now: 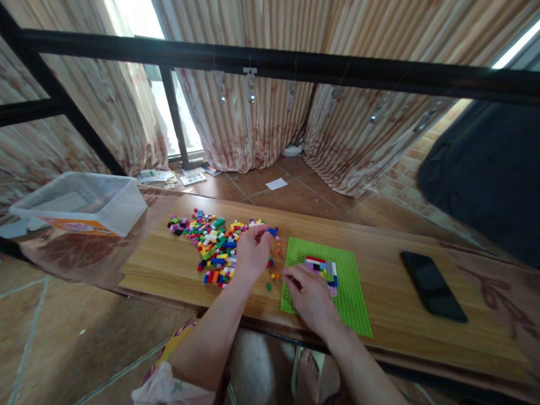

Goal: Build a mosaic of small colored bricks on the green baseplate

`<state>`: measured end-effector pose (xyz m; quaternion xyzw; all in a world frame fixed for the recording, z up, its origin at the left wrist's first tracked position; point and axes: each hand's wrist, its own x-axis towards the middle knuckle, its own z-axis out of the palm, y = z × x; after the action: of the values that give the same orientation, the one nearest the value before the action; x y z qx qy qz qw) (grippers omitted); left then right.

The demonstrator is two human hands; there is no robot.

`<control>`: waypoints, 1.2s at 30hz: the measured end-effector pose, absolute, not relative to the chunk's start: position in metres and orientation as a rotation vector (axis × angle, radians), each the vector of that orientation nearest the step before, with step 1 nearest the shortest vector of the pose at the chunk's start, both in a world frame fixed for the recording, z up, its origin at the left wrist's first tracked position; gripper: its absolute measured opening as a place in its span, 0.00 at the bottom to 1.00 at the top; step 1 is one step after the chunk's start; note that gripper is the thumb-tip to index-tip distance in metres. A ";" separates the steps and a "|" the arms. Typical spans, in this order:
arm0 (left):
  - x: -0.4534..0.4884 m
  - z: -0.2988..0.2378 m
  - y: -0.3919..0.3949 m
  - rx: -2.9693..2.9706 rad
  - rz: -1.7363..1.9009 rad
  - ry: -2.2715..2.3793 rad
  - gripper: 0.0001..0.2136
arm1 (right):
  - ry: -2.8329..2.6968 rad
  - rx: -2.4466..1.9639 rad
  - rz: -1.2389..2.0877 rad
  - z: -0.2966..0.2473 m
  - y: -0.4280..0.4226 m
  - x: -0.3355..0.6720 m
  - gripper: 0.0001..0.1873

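My left hand (253, 252) hovers at the right side of a loose pile of small toy building bricks (213, 239), its fingers bent together. A blue brick (273, 231) shows just beyond its fingertips; whether they touch it is unclear. My right hand (315, 295) is over the left part of a green studded baseplate (353, 300), thumb and fingers curled close together near its left edge. Anything between those fingertips is too small to make out. Beside the right hand, a flat multicoloured brick build (330, 269) sits on the baseplate, partly covered by the hand.
Small orange bricks (275, 276) and a green brick (269, 287) lie between pile and baseplate. A black phone (433, 286) rests on the wooden table (386, 277) at right. A clear plastic bin (123, 206) stands at left. A dark metal bar (275, 64) crosses beyond the table.
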<state>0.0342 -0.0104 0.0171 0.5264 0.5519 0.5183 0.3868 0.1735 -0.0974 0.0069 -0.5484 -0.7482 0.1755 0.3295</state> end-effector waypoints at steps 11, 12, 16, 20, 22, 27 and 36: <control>0.025 0.016 -0.010 1.331 1.297 1.388 0.10 | -2.170 -1.642 0.365 -0.008 -0.085 0.155 0.11; 0.024 0.015 -0.010 1.332 1.294 1.390 0.10 | -2.181 -1.658 0.352 -0.009 -0.084 0.154 0.11; 0.021 0.015 -0.011 1.372 1.277 1.408 0.11 | -2.214 -1.690 0.308 -0.012 -0.081 0.151 0.11; 0.020 0.019 -0.012 1.475 1.183 1.452 0.11 | -2.197 -1.663 0.295 -0.012 -0.081 0.150 0.12; 0.018 0.022 -0.014 1.539 1.086 1.493 0.12 | -2.149 -1.622 0.307 -0.011 -0.083 0.150 0.12; 0.012 0.026 -0.022 1.897 0.676 1.630 0.13 | -1.949 -1.546 0.325 0.004 -0.086 0.157 0.14; 0.016 0.019 -0.036 2.265 0.227 1.751 0.13 | -1.671 -1.573 0.302 0.021 -0.088 0.203 0.12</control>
<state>0.0165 -0.0364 0.0186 0.7816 0.6041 0.0783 0.1346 0.2028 -0.0877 0.0209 -0.6224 -0.6610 0.1193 0.4018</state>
